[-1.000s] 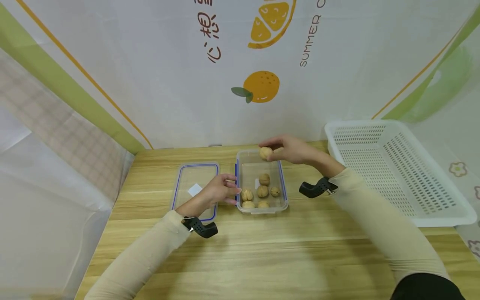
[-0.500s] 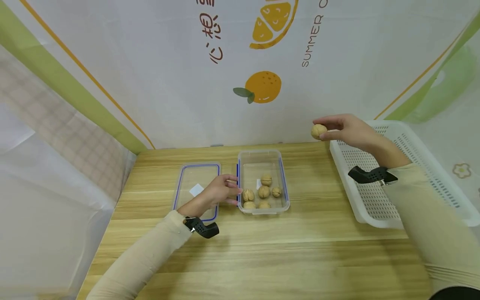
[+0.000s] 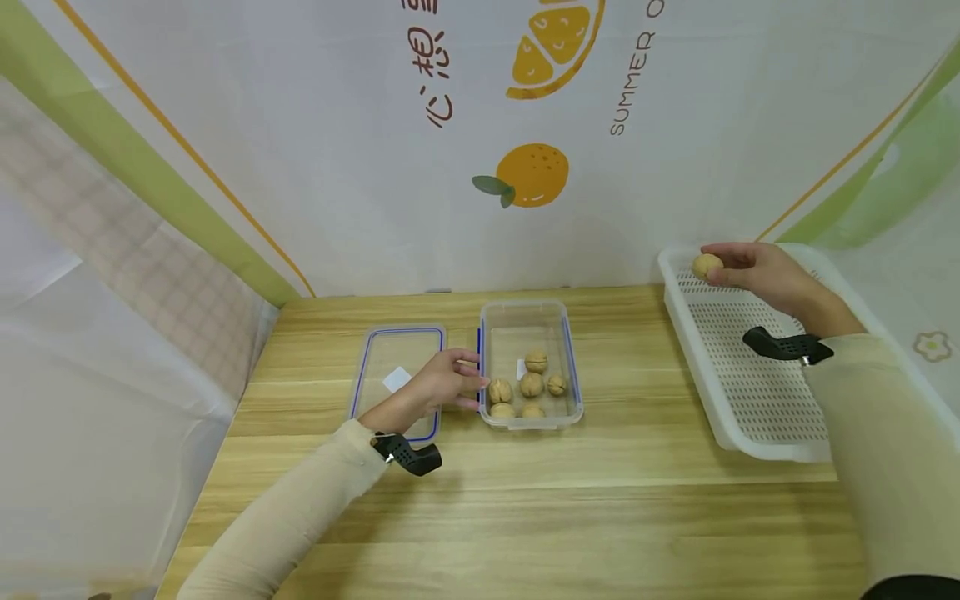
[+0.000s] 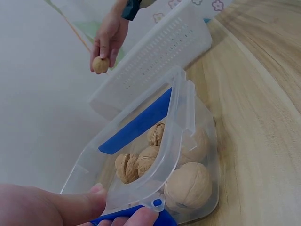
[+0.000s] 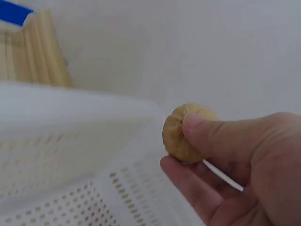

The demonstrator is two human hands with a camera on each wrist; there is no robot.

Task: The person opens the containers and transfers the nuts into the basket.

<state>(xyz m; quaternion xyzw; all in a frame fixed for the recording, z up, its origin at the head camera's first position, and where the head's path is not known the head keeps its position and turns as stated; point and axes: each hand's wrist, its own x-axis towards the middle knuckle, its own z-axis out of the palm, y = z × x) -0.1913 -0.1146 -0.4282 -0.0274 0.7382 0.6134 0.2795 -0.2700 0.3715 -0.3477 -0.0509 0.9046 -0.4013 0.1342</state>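
Between the thumb and fingers of my right hand point(image 3: 780, 279) is a walnut point(image 3: 707, 267), held over the far left part of the white basket point(image 3: 696, 367). The right wrist view shows this walnut point(image 5: 175, 136) close up, thumb on its near side, above the basket's perforated inside. My left hand point(image 3: 448, 382) grips the left side of a clear plastic container point(image 3: 525, 321). In the left wrist view, the thumb point(image 4: 89, 202) lies at the rim and fingertips are on a blue clip. Several walnuts point(image 3: 532, 384) lie in the container's near half.
A clear lid point(image 3: 386, 354) with a blue seal lies left of the container, partly under my left forearm and hand. Wooden tabletop point(image 3: 540, 517) stretches in front. A white curtain point(image 3: 360, 200) with orange prints hangs behind the table.
My right hand has carried the walnut from above the container's far edge rightward to over the basket. My left hand has stayed at the container's left side.
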